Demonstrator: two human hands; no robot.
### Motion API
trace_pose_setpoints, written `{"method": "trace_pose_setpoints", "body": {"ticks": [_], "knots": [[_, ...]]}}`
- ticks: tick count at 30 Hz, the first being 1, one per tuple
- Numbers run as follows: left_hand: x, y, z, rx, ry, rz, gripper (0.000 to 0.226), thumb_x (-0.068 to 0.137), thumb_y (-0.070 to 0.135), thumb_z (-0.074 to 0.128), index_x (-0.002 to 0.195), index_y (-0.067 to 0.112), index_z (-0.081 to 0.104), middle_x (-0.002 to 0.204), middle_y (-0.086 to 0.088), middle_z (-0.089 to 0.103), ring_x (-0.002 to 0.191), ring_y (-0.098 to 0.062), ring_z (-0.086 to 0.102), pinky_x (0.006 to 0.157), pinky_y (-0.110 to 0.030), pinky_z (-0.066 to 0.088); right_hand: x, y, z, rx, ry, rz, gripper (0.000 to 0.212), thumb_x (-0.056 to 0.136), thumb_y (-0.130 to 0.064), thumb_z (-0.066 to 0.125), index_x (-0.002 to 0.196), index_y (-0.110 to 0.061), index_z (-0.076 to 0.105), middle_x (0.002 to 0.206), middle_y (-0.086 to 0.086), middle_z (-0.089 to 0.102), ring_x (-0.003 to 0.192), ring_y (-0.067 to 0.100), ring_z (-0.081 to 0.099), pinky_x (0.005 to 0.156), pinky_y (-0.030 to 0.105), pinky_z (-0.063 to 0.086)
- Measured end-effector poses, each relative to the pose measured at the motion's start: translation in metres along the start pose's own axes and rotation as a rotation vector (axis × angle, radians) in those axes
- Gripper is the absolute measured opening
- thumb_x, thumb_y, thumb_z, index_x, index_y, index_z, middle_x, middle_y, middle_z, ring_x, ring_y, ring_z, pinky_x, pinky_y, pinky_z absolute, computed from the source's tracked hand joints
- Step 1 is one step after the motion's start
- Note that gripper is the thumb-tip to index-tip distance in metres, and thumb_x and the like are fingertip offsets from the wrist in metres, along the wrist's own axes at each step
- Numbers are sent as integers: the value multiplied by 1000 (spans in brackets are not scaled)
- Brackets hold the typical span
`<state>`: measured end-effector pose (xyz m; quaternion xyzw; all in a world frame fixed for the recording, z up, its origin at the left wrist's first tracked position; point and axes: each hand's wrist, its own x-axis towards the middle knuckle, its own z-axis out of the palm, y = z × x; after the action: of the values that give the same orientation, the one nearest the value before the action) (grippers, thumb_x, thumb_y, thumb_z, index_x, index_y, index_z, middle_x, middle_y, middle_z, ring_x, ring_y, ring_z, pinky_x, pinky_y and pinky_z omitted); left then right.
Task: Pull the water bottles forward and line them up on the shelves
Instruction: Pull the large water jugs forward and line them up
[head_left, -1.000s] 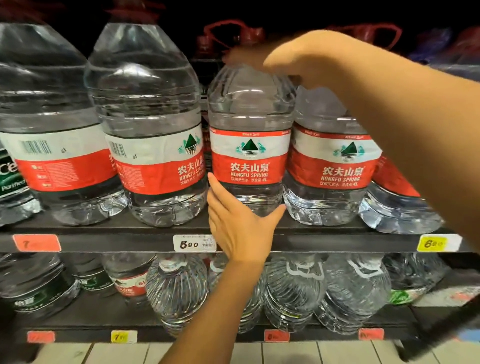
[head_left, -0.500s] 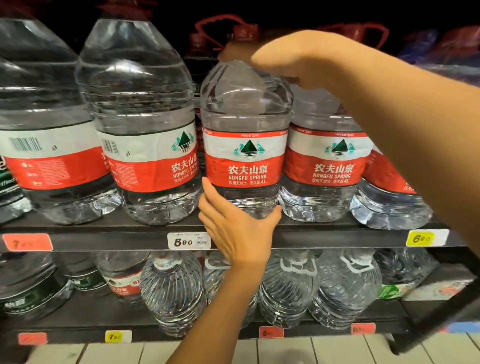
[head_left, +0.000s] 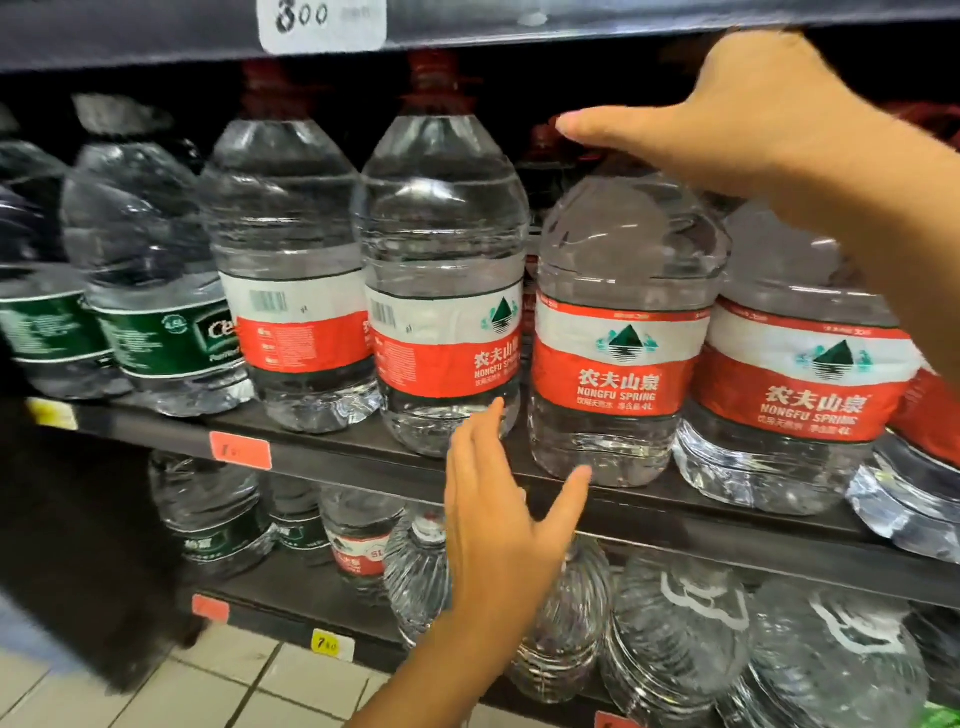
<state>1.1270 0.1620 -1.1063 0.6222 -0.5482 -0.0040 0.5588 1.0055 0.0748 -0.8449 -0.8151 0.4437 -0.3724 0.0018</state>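
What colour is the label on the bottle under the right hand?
Red and white label, with a dark green mountain logo; head view.

Right hand (head_left: 737, 119) hides cap of third red bottle (head_left: 618, 332); bottle at 3 o'clock (head_left: 930, 415) cut by edge; orange tag (head_left: 240, 450) print blurred, unreadable; top tag (head_left: 322, 23) cut at 12 o'clock; dark shape (head_left: 78, 545) at 8 o'clock unidentifiable.

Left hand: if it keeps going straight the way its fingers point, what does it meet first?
Most likely the lower front of the red-label bottle just left of centre. The left hand is open, its fingers angled up and into the shelf, their tips already overlapping that bottle's base. Whether they touch it is unclear.
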Motion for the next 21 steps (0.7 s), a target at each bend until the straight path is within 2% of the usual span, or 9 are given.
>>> {"method": "trace_pose_setpoints", "body": {"ticks": [2,4,7,9,11,13,15,18,21], "knots": [[9,-14,-30,73,119,37,79,79,55,71,141,20,35,129,8,41,125,-13,44,102,-42,44,2,-6,11,-68,61,-37,64,71,-80,55,57,-19,39,58,2,44,53,20,43,50,29,35],[24,-28,-52,153,160,6,88,76,57,72,144,19,32,131,5,39,128,-15,40,107,-40,40,0,-19,29,-121,66,-76,70,72,-81,54,61,-14,38,59,3,42,55,21,42,48,29,31],[46,-46,-69,224,149,-46,103,73,65,71,150,17,22,142,0,33,136,-17,31,111,-28,27,4,-42,57,-289,171,-243,75,71,-87,44,82,-13,42,84,11,53,79,34,53,67,40,40],[58,-51,-67,211,118,-57,111,71,70,69,152,16,17,147,-3,30,138,-18,29,110,-27,25,10,-58,72,-346,210,-318,78,71,-90,37,92,-15,46,97,16,58,90,39,57,74,46,42],[68,-51,-59,128,94,-83,118,67,73,70,153,16,14,147,-3,31,137,-18,30,109,-27,27,17,-72,82,-338,158,-284,82,70,-91,38,87,-11,48,91,13,57,81,36,56,66,39,39],[74,-48,-51,60,99,-128,126,59,78,72,153,19,13,146,-2,31,136,-18,31,108,-28,29,28,-79,86,-301,64,-238,82,72,-88,41,69,-6,45,69,4,50,62,27,47,53,31,33],[78,-51,-46,68,122,-144,132,53,81,72,153,21,11,146,0,29,136,-20,33,109,-33,35,41,-84,89,-330,-49,-209,79,73,-87,41,57,-10,42,56,4,44,52,22,42,47,31,29],[81,-58,-43,79,127,-115,131,54,77,75,153,21,10,146,0,29,135,-22,35,105,-43,44,49,-88,88,-327,-141,-106,79,67,-90,46,53,-12,41,52,2,41,48,18,41,45,29,26],[85,-68,-45,22,99,-94,126,57,71,79,152,20,12,147,0,28,137,-21,33,106,-43,42,47,-91,91,-281,-125,24,75,61,-88,56,56,-16,39,55,-3,38,49,14,37,45,27,25]]}}
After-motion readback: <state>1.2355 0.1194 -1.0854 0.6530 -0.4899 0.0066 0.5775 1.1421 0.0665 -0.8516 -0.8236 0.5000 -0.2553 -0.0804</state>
